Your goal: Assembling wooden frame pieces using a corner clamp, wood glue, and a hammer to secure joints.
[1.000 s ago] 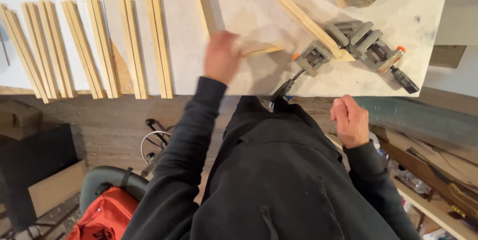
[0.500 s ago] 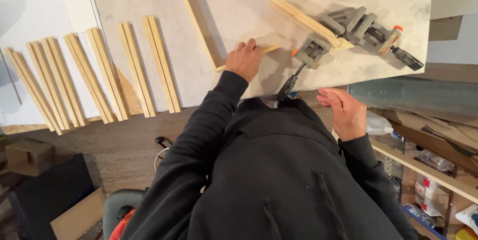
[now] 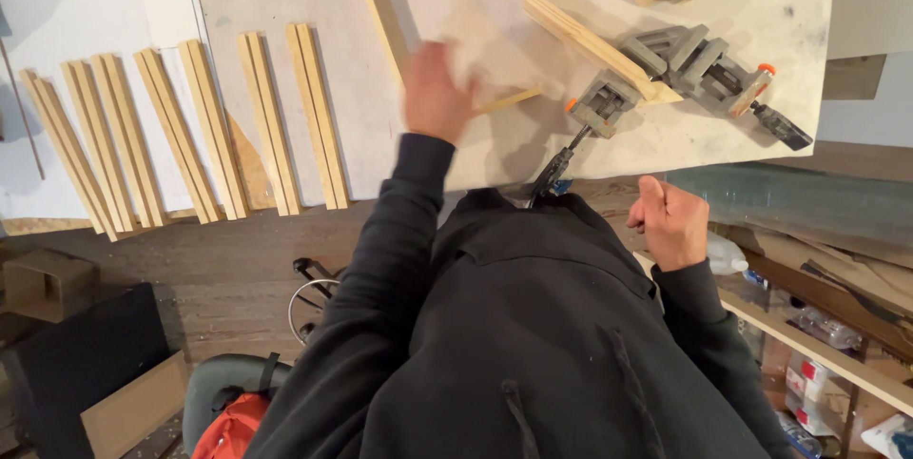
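STEP: I judge fitting at the grey metal corner clamp (image 3: 609, 102) | LEFT: left hand (image 3: 436, 93), blurred, over the thin pale wooden strip (image 3: 509, 99), grip unreadable | RIGHT: right hand (image 3: 673, 221) fisted, empty, off the near bench edge | NEXT: I'd seat the strip squarely in the clamp.

Woodworking workshop. Pale, scuffed bench (image 3: 285, 2) carries a grey metal corner clamp (image 3: 680, 64) with orange-tipped handles, gripping a wooden strip (image 3: 580, 39). Left of the clamp: a row of cut wooden slats (image 3: 181, 126) laid side by side. Below and right of the clamp: cluttered shelf (image 3: 818, 345) with bottles and supplies. Bare wooden floor (image 3: 190, 269) with a cardboard box (image 3: 43, 283).
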